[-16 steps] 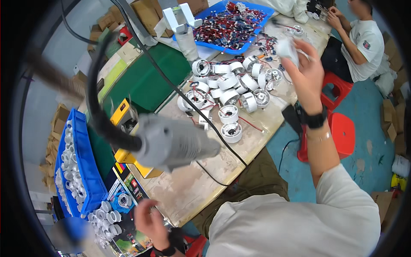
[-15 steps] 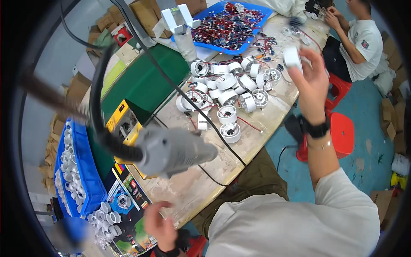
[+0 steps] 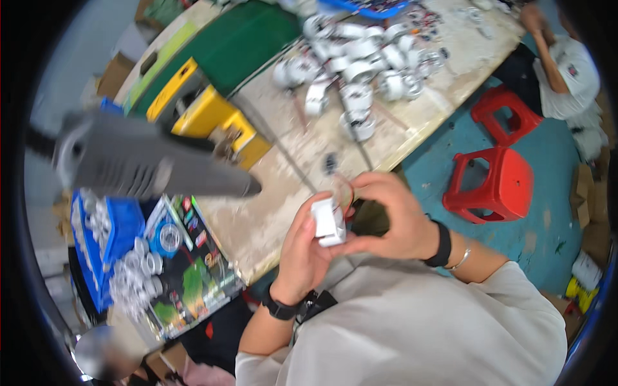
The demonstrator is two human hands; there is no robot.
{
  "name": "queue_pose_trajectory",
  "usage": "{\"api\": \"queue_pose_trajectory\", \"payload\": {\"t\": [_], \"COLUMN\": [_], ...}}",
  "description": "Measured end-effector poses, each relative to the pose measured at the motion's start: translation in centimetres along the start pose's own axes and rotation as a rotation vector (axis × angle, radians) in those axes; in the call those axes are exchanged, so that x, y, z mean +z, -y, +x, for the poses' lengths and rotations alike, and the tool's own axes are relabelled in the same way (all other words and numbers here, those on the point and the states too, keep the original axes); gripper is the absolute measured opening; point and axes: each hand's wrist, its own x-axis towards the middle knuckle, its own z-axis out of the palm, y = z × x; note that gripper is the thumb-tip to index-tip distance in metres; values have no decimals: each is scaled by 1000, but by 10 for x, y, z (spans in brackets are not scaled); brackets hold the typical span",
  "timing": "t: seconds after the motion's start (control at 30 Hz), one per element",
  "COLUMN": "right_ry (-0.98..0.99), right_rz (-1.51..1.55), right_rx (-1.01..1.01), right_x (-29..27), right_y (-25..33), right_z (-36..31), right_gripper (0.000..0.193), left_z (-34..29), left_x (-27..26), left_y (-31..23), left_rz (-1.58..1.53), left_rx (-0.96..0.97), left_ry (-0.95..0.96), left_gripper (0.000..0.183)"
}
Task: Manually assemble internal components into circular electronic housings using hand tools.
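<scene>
A small white round plastic housing (image 3: 327,223) is between my two hands, just off the table's near edge. My left hand (image 3: 299,257) is closed around its left side, with the thumb along the white wall. From the right, my right hand (image 3: 402,219) curls round it. That thumb presses near the lower rim, and the forefinger is by thin reddish wires (image 3: 344,193) that come out of the housing. Blur hides the exact grip on the wires. A small dark part (image 3: 330,163) shows just beyond the wires; whether it is joined to them I cannot tell.
Several white housings (image 3: 357,71) with wires are heaped on the table (image 3: 257,225). A grey handheld tool (image 3: 154,164) hangs at left over a yellow stand (image 3: 219,122). Blue bins (image 3: 122,225) and white rings (image 3: 135,273) lie left. Red stools (image 3: 499,186) and another person (image 3: 560,71) are right.
My right hand has come down and left from above the table with the white housing. My left hand has risen to meet it and taken hold. The view has shifted; the grey tool appears further left.
</scene>
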Motion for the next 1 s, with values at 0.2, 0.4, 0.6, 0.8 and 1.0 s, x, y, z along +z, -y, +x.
{"api": "queue_pose_trajectory", "payload": {"t": [0.2,0.4,0.6,0.8,1.0], "right_ry": [222,-13,14,267,369], "right_rz": [-3,-50,72,498,267], "right_rx": [-371,-219,147,298,27], "right_x": [13,-3,21,7,16], "right_y": [0,5,16,9,15], "right_z": [8,2,14,27,25], "right_gripper": [33,29,29,21,23], "left_z": [-8,-17,-14,-15,-17], "left_x": [-9,-25,-30,-33,-28], "left_y": [-2,1,5,5,-2], "left_rz": [169,-162,-128,-486,-695], "left_rx": [3,13,-23,-70,-127], "left_ry": [-101,45,49,22,33], "left_gripper": [44,47,49,47,46]}}
